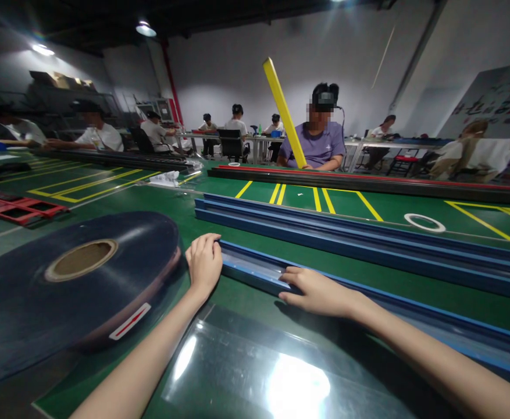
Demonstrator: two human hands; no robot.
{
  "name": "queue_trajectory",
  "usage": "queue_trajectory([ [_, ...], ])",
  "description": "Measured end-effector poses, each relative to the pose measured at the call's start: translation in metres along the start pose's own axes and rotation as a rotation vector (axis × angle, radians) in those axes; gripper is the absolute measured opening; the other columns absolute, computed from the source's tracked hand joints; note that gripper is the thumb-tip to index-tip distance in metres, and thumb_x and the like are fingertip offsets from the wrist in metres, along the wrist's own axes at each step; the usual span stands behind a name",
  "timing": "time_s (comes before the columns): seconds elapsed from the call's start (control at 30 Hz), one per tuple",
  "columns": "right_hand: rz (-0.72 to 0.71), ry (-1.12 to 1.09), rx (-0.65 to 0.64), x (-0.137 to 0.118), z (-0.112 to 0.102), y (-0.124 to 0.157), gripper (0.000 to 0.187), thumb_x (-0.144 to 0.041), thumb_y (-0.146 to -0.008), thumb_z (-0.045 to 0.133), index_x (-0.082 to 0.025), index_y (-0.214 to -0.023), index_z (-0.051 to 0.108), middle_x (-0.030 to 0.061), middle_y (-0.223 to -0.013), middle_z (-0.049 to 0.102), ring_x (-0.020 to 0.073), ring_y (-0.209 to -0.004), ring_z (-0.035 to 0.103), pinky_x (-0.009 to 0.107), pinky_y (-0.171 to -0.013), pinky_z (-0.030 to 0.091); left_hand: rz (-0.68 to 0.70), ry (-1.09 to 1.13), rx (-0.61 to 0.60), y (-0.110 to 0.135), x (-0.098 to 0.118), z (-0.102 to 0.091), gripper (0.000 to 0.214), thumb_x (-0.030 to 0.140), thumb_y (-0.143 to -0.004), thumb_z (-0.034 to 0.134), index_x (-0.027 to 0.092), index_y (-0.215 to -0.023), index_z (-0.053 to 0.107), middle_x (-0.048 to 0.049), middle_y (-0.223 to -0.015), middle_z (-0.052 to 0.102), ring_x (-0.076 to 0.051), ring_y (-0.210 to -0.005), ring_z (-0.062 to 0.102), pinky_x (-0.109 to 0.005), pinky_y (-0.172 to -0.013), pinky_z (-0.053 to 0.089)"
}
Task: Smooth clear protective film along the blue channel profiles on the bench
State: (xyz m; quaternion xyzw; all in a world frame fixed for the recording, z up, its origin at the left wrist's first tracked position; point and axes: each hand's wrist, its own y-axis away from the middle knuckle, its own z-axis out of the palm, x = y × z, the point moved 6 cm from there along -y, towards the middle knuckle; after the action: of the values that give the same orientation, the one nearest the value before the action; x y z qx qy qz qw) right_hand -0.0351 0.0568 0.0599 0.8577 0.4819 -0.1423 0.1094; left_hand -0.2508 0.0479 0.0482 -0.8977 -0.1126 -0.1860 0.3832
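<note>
A long blue channel profile (pixel 250 276) lies across the green table and runs off toward the lower right. My left hand (pixel 205 263) is closed over its left end, fingers curled across the end face. Farther along, my right hand (pixel 313 289) grips the near wall, with fingertips inside the groove and the thumb outside. Something clear and shiny, perhaps a film strip, shows in the groove beside these fingers. Between my forearms lies a clear plastic sheet (pixel 237 355), glaring with reflected light. Left of my left hand is a large roll of dark film (pixel 150 238) with a cardboard core.
Behind the held channel lie more blue channels (pixel 324 224). Black and red profiles (pixel 368 183) stretch across the table's far side. A white ring (pixel 424 222) lies at right, red frames (pixel 23 206) at left. Opposite, a person (pixel 324 139) holds a yellow bar (pixel 285 113).
</note>
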Motion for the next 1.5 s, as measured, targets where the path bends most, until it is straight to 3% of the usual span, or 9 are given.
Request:
queue_trajectory([
  [0.17, -0.031, 0.009, -0.028, -0.008, 0.002, -0.022, 0.034, -0.038, -0.083, 0.041, -0.012, -0.096, 0.058, 0.0104, -0.092, 0.058, 0.0174, -0.082, 0.054, 0.028, -0.072, 0.040, -0.132, 0.114, 0.030, -0.003, -0.018, 0.005, 0.027, 0.020, -0.082, 0.032, 0.022, -0.093, 0.057, -0.0059, -0.103, 0.059, -0.023, -0.099, 0.051, -0.040, -0.084, 0.039],
  [0.53, -0.098, 0.035, -0.037, -0.025, 0.008, -0.067, 0.037, -0.042, -0.082, 0.041, -0.012, -0.094, 0.059, 0.0109, -0.090, 0.062, 0.0169, -0.078, 0.057, 0.025, -0.069, 0.040, -0.248, 0.384, 0.065, -0.003, -0.031, 0.010, 0.028, 0.023, -0.081, 0.029, 0.019, -0.092, 0.055, -0.0069, -0.097, 0.060, -0.019, -0.095, 0.054, -0.035, -0.087, 0.043],
  [1.07, -0.036, 0.112, -0.080, -0.039, 0.026, -0.124, 0.056, -0.059, -0.077, 0.035, -0.015, -0.105, 0.055, 0.0135, -0.092, 0.065, 0.0243, -0.078, 0.061, 0.031, -0.062, 0.044, -0.263, 0.405, 0.083, -0.001, -0.035, 0.013, 0.027, 0.022, -0.083, 0.028, 0.020, -0.092, 0.053, -0.0062, -0.097, 0.060, -0.017, -0.093, 0.055, -0.034, -0.083, 0.044],
  [1.17, -0.050, 0.033, -0.022, -0.036, 0.019, -0.113, 0.056, -0.057, -0.078, 0.037, -0.015, -0.114, 0.049, 0.0131, -0.097, 0.063, 0.0233, -0.082, 0.060, 0.031, -0.065, 0.044, -0.212, 0.296, 0.099, -0.001, -0.026, 0.006, 0.026, 0.022, -0.083, 0.029, 0.022, -0.089, 0.055, -0.0056, -0.095, 0.062, -0.020, -0.094, 0.053, -0.038, -0.083, 0.042],
  [1.27, -0.085, -0.044, 0.075, -0.030, 0.004, -0.084, 0.048, -0.047, -0.081, 0.039, -0.018, -0.119, 0.046, 0.0097, -0.102, 0.061, 0.0189, -0.084, 0.058, 0.028, -0.070, 0.043, -0.106, 0.148, 0.120, 0.001, -0.010, -0.002, 0.025, 0.020, -0.083, 0.032, 0.023, -0.087, 0.057, -0.0043, -0.093, 0.063, -0.022, -0.097, 0.050, -0.043, -0.087, 0.036],
  [1.37, -0.091, -0.035, 0.144, -0.021, -0.009, -0.042, 0.037, -0.037, -0.085, 0.037, -0.018, -0.111, 0.052, 0.0083, -0.099, 0.059, 0.0156, -0.085, 0.056, 0.026, -0.073, 0.042, 0.089, 0.067, 0.079, 0.004, 0.012, -0.005, 0.025, 0.019, -0.084, 0.033, 0.023, -0.088, 0.057, -0.0035, -0.096, 0.063, -0.021, -0.103, 0.049, -0.044, -0.093, 0.030],
  [1.5, 0.020, 0.087, 0.225, 0.002, -0.022, 0.020, 0.031, -0.030, -0.086, 0.034, -0.018, -0.100, 0.058, 0.0084, -0.092, 0.058, 0.0162, -0.085, 0.053, 0.029, -0.075, 0.042, 0.430, 0.059, -0.088, 0.008, 0.040, 0.001, 0.026, 0.018, -0.083, 0.034, 0.022, -0.094, 0.058, -0.0047, -0.100, 0.061, -0.019, -0.102, 0.051, -0.040, -0.095, 0.031],
])
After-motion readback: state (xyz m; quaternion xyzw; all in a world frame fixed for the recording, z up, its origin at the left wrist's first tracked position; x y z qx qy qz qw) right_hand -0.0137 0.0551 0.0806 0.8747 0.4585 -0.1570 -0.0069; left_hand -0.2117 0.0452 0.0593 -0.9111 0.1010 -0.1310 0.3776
